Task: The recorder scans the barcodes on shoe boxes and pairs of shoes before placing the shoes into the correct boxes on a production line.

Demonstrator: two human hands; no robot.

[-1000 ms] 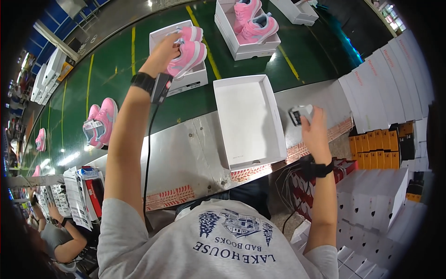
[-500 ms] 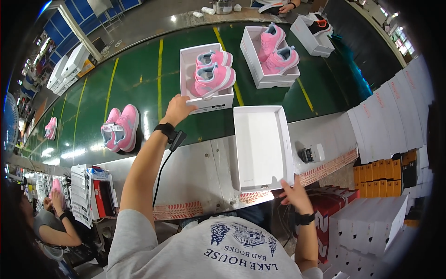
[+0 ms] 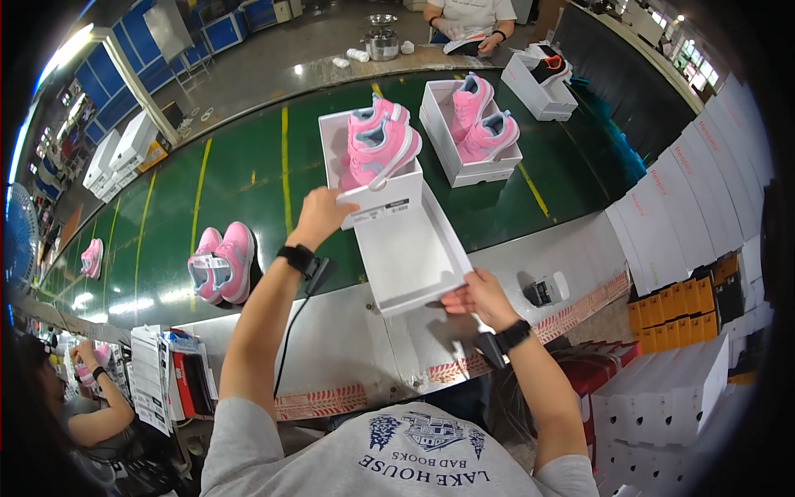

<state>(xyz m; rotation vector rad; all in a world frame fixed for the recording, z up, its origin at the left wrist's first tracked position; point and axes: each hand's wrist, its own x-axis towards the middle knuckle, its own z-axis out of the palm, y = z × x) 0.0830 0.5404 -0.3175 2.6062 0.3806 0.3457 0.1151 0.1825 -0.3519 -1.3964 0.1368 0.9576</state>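
Head view. We are seeing the left hand pinching the near left corner of a white shoe box, thumb and fingers together. The box is standing just beyond that hand and to its right; it is holding a pair of pink sneakers, both leaning against each other and rising above the rim. A label is showing on its near wall.

We are finding the right hand pinching the near right corner of a shallow white tray, which is lying between the two hands with its bare inside facing up. The box's near wall is covering the tray's far end; we cannot tell whether the box is resting on it.

Well beyond the right hand, a second box is holding another pink pair. Farther off, past it to the right, a third box is containing a dark shoe with orange trim.

Left of the left hand, a loose pink pair is sitting on the green belt. Right of the right hand, a small black-and-clear device is lying on the metal ledge; past it, white cartons are standing in a row.
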